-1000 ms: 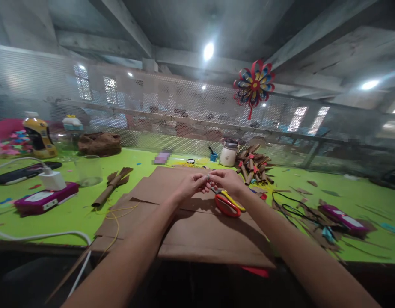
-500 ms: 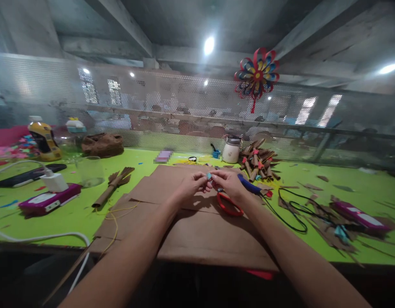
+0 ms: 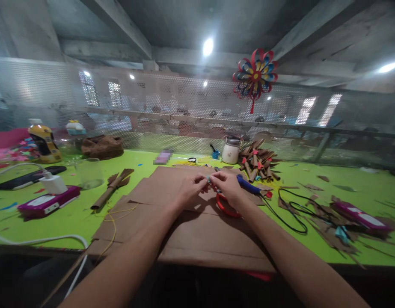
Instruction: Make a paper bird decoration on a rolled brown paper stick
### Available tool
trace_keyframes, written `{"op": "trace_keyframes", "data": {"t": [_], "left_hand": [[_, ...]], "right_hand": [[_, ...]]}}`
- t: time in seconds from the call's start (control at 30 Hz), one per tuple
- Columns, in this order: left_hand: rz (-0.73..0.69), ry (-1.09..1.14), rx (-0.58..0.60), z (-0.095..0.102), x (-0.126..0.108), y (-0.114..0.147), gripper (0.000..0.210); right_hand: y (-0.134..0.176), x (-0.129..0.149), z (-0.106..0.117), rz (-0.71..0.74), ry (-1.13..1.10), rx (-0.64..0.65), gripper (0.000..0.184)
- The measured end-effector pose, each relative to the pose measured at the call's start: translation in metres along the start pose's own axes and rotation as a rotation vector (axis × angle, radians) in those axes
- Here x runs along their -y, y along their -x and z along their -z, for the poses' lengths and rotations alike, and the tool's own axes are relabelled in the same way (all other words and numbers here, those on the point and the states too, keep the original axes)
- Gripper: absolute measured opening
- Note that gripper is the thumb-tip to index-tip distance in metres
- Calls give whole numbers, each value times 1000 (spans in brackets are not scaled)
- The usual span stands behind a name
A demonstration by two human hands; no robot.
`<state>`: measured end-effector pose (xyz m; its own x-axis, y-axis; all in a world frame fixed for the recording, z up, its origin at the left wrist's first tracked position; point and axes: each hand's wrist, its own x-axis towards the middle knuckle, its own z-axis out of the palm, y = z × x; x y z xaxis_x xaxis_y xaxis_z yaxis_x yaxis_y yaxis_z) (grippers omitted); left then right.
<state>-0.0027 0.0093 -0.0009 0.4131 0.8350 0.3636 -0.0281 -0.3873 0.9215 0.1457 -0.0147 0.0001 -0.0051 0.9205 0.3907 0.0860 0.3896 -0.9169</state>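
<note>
Fingers first: both my hands meet over the middle of the table, left hand (image 3: 193, 189) and right hand (image 3: 227, 186), thumb and forefinger pinched narrow on each. Between the fingertips: a tiny teal scrap (image 3: 209, 179), gripped from both sides; too small to tell its material. Other fingers loosely curled.

Just below the right hand, red-handled scissors (image 3: 227, 208), partly covered by it. Just beyond that wrist, a blue-handled tool (image 3: 249, 185) trailing a black cord (image 3: 296, 229). Under everything, overlapping brown paper sheets (image 3: 213, 239) on the lime-green tabletop (image 3: 146, 158).

Left of the sheets I get yellow thread (image 3: 115, 229) lying over their edge, a brown paper roll (image 3: 104, 196) with frayed end, a clear cup (image 3: 89, 174), and a white charger (image 3: 54, 184) plugged into a purple power strip (image 3: 49, 202).

Far side: white jar (image 3: 231, 153), small blue bucket (image 3: 215, 155) left of it, heap of brown rolls (image 3: 259, 162) to its right. Red-and-blue paper flower (image 3: 256, 77) hangs above, before a perforated screen (image 3: 171, 124).
</note>
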Motion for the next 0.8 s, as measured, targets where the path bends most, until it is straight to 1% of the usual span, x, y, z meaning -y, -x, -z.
{"op": "trace_keyframes", "data": {"t": [0.07,0.17,0.3,0.4,0.47,0.53,0.67,0.7,0.73,0.8], "left_hand": [[1,106,-14,2,-3,1,21],[10,235,-13,4,-3,2,20],[99,395,-7,5,1,1,19],[142,454,2,6,3,-1,18],[156,467,2,6,2,0,18],[163,466,-7,6,1,1,18],[167,469,-26,6,-2,2,14],[166,475,-32,6,-2,2,13],[165,480,-37,6,-2,2,13],[159,483,-43,7,-1,2,14]], "right_hand": [[1,1,0,-24,-61,30,31],[3,3,-2,-32,-117,26,32],[4,4,-4,10,-151,11,29],[2,-1,-3,50,-164,9,30],[1,-5,-2,107,-108,-1,29],[1,-7,0,195,-3,-14,24],[6,-2,1,448,240,-55,14],[7,0,1,491,289,-58,13],[8,2,1,511,319,-53,11],[9,2,0,482,310,-39,8]]}}
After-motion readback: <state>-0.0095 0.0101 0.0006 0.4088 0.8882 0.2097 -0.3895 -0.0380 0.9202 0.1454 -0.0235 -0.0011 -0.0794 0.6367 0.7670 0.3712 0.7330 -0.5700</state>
